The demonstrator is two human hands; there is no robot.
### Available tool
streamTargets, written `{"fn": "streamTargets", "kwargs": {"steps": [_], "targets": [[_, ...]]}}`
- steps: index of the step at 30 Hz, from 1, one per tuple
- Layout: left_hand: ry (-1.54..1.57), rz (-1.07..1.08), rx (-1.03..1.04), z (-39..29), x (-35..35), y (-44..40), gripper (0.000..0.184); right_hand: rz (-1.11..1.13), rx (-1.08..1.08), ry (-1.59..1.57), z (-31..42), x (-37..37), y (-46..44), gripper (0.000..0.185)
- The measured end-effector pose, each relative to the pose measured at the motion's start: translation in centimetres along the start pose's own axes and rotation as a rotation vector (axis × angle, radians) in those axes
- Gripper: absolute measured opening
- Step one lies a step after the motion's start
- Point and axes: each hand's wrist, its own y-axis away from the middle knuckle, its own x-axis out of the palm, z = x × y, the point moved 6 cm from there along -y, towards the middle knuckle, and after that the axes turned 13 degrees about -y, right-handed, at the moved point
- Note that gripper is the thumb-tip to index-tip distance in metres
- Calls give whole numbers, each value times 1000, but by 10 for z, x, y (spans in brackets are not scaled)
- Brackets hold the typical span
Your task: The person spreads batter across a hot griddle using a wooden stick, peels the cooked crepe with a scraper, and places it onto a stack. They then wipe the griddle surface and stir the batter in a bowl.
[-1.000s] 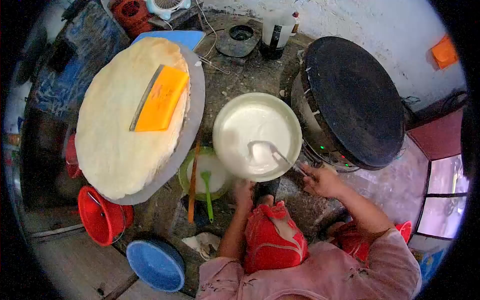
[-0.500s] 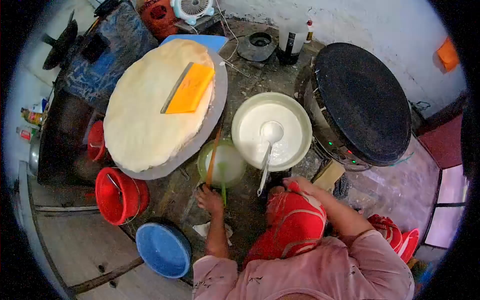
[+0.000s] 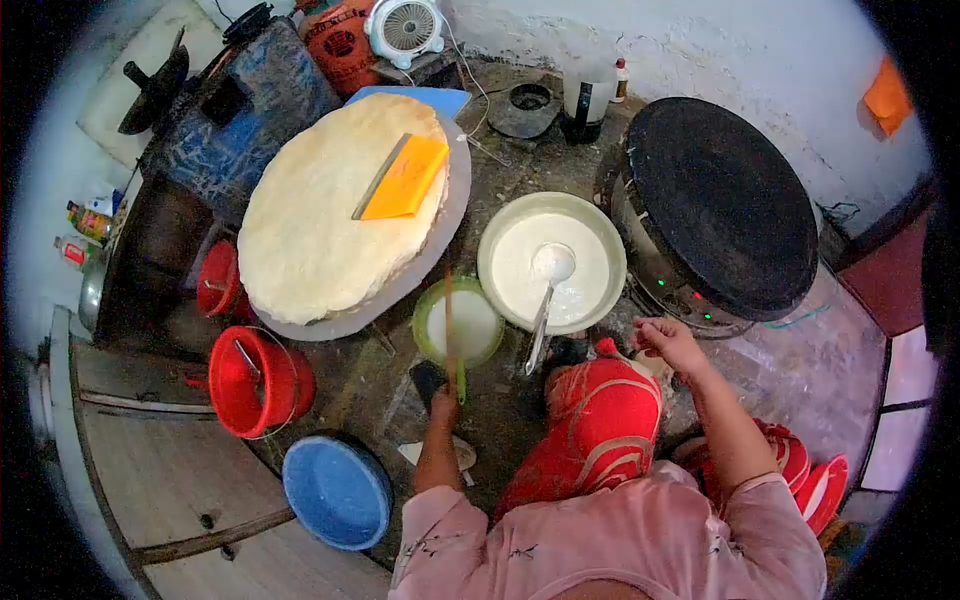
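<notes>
My left hand [image 3: 443, 404] is closed round the lower end of a thin wooden stick [image 3: 450, 325], which is blurred over a green bowl of pale liquid [image 3: 484, 328]. A green-handled brush [image 3: 461, 383] is partly hidden behind the stick. By this hand is a dark object [image 3: 428, 379] I cannot make out. My right hand [image 3: 670, 343] hangs right of the batter bowl [image 3: 616, 275], fingers loosely bent, with nothing visible in it. A metal ladle [image 3: 541, 325] rests in the white batter. A round black griddle [image 3: 722, 205] stands at the right.
A large pale flatbread [image 3: 315, 220] carries an orange scraper [image 3: 408, 180] at the left. Red buckets [image 3: 285, 385] and a blue basin [image 3: 337, 495] stand lower left. Behind are a small fan [image 3: 405, 28], a dark-based container [image 3: 585, 105] and a small bottle [image 3: 620, 80].
The ladle was let go, its handle now on the near rim. My left hand took hold of the stick and moved it right. My right hand left the red cloth, moving up and right.
</notes>
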Motion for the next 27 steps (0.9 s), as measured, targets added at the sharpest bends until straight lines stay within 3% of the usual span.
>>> {"fn": "streamTargets", "kwargs": {"steps": [2,5,6,8,9,11,13,15,16,17,18,20,21,22,23,24,25,26,27], "targets": [[229,188,45,-15,-20,23,42,2,-12,5,2,1,3,32],[318,140,-50,-27,-60,44,33,13,-151,160,19,7,11,30],[431,132,-120,-38,-88,63,30,-1,-223,295,32,10,16,28],[788,231,-198,-74,-134,110,23,61,-257,196,49,31,23,27],[985,328,-178,-97,-152,137,21,125,-286,95,60,47,29,27],[1357,584,-54,-142,-161,175,20,168,-59,-42,77,86,46,30],[1391,788,49,-196,-195,224,23,183,-306,322,66,106,37,44],[1570,845,153,-230,-195,247,26,129,-313,311,55,136,47,60],[1583,854,143,-248,-207,261,26,151,-177,406,55,149,55,65],[1597,865,130,-262,-216,273,26,231,-129,306,40,156,52,63],[1630,941,305,-269,-213,276,25,274,-184,231,30,159,50,58],[1517,883,303,-278,-214,282,25,322,-231,166,29,160,48,54],[1395,823,300,-278,-213,281,24,288,-87,66,28,152,44,48],[1319,931,345,-275,-212,282,20,252,57,-33,29,145,41,44],[1328,929,338,-271,-214,275,20,202,122,34,40,140,41,40],[1108,833,473,-268,-216,266,20,223,171,74,48,135,39,40],[884,732,595,-265,-217,257,20,246,221,114,55,131,37,39],[771,469,591,-256,-218,237,20,250,226,117,67,130,34,39],[671,36,611,-232,-195,201,21,259,212,440,78,127,30,37]]}}
